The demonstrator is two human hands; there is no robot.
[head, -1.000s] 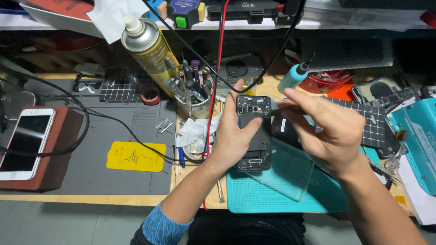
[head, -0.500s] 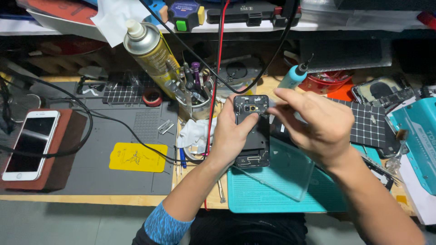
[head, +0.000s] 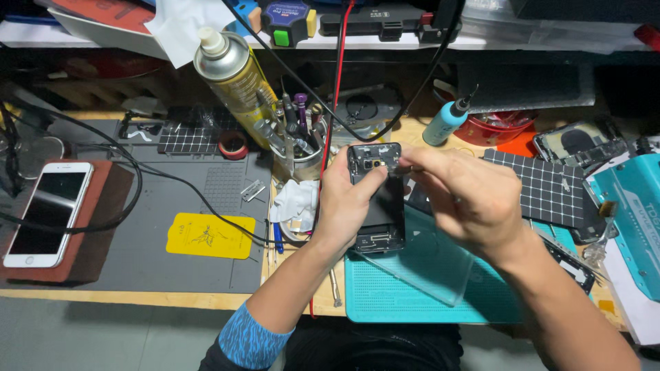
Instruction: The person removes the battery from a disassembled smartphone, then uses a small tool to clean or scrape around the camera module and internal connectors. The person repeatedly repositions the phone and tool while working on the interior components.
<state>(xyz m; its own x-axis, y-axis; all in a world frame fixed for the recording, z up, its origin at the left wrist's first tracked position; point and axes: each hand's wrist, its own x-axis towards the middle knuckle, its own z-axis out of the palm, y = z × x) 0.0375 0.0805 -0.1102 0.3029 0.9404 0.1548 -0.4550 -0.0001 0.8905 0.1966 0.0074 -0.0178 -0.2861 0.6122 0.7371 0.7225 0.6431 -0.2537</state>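
Head view | we hold the opened phone (head: 376, 199) in our left hand (head: 344, 206), above the teal mat (head: 412, 302) | right hand (head: 467, 199) has moved onto its top edge, fingers (head: 412, 161) pinched there; contents not discernible | work now at camera end.

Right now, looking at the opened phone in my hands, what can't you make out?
Head view only:
- Opened phone: left hand covers its left edge.
- Right hand: motion-blurred; whatever its fingertips pinch is too small to see.
- Phone's inner parts: too small and dark to identify.
- Teal device: cut off by the right edge.
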